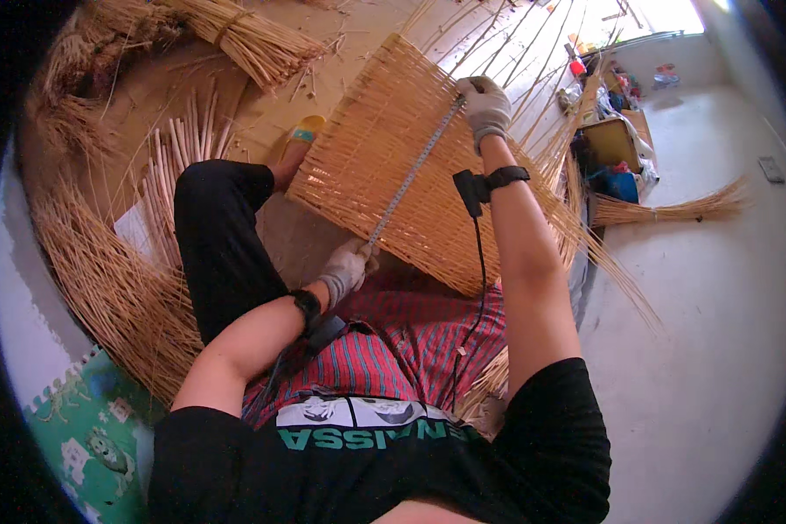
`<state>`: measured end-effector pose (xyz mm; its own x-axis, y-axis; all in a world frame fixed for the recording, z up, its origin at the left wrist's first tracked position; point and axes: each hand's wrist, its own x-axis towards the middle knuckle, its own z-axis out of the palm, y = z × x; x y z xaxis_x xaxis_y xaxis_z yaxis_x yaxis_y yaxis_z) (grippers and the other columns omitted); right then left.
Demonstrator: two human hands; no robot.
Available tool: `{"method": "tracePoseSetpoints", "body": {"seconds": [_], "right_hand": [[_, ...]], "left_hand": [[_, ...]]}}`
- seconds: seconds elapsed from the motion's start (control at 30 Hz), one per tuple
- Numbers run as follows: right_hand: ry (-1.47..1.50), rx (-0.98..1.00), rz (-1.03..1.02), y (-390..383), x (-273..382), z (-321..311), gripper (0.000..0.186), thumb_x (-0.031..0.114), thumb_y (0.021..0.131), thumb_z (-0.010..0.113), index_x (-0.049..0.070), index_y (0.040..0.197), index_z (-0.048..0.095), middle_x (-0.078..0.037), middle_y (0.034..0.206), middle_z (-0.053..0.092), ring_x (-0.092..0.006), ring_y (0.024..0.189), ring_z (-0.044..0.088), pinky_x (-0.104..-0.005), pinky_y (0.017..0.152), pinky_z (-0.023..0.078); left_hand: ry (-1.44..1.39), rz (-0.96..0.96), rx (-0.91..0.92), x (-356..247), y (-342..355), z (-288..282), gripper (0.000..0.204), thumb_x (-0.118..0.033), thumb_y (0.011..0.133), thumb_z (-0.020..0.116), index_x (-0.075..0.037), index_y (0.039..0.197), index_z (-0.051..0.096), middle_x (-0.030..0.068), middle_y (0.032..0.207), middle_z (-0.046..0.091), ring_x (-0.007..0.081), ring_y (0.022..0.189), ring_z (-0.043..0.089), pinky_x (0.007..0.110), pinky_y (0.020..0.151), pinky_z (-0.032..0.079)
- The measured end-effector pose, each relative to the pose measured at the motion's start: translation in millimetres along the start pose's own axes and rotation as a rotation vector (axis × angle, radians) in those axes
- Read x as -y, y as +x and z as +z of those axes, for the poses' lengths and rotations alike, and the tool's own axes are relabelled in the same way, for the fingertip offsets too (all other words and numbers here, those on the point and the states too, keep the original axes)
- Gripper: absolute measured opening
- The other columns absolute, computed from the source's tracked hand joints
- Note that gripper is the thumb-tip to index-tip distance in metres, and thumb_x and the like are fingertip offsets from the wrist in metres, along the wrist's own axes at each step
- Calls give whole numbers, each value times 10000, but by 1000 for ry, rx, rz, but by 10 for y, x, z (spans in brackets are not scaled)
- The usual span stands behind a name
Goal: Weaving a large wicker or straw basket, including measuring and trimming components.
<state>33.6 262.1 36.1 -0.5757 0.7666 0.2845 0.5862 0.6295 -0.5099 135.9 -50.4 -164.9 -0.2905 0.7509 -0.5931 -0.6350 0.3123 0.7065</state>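
— Fingers (pixel 363 251) of the gloved left hand (pixel 345 270) look pinched on the near end of a pale tape measure (pixel 416 172), at the lower edge of a woven panel (pixel 367 131); those of the gloved right hand (pixel 487 106) curl closed at its other end, on the panel's upper right edge; whether they grip the weave too, I cannot tell.

— Why hold it at both ends?

— Probably to keep the tape straight and flat across the weave; the panel lies tilted in the upper middle of the frame, its lowest corner at the red striped cloth (pixel 393 358), which likely steadies it; long strands (pixel 537 44) fan out beyond its upper right edge.

— And around it?

— One yellow slipper (pixel 309 127) sits just beside its left edge; loose stalks (pixel 122 297) spread at the left of the frame; a tied bundle (pixel 249 42) lies at the upper left, another bundle (pixel 672 212) at the right, bound perhaps so the stalks stay together.

— Any containers?

— A yellowish box (pixel 611 144) at the upper right, amid clutter; a blue container (pixel 621 186) just below; what either holds, I cannot tell.
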Motion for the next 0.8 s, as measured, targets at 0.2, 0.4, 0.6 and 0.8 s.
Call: {"method": "tracePoseSetpoints", "body": {"seconds": [0.2, 0.4, 0.6, 0.8], "right_hand": [[-106, -41, 63, 40, -36, 37, 295, 309, 864, 704, 66, 1027, 742, -113, 887, 738, -207, 867, 699, -366, 797, 536], [9, 144, 50, 286, -263, -42, 417, 367, 840, 734, 25, 1077, 730, -97, 975, 753, -195, 920, 694, -333, 852, 524], [53, 162, 112, 288, -275, -94, 453, 383, 830, 774, 56, 1141, 749, -102, 1028, 760, -178, 953, 686, -312, 873, 519], [177, 205, 74, 278, -319, -100, 383, 330, 846, 790, 53, 1109, 760, -66, 1013, 762, -154, 919, 683, -309, 850, 526]], "left_hand": [[-68, 19, -8, 73, 75, -3, 255, -226, 1066, 447, -58, 1084, 637, 53, 732, 633, 121, 582, 534, 290, 475, 404], [-36, 63, -1, 2, 6, 34, 254, -204, 1064, 446, -44, 1079, 643, 58, 748, 639, 132, 633, 571, 301, 569, 463], [-60, 26, -16, -46, -13, 47, 242, -185, 1064, 449, -40, 1097, 639, 58, 769, 651, 137, 660, 573, 295, 607, 482], [-157, 68, -12, -1, -9, 79, 238, -138, 1060, 422, -29, 1124, 623, 68, 804, 639, 148, 647, 568, 304, 618, 498]]}}
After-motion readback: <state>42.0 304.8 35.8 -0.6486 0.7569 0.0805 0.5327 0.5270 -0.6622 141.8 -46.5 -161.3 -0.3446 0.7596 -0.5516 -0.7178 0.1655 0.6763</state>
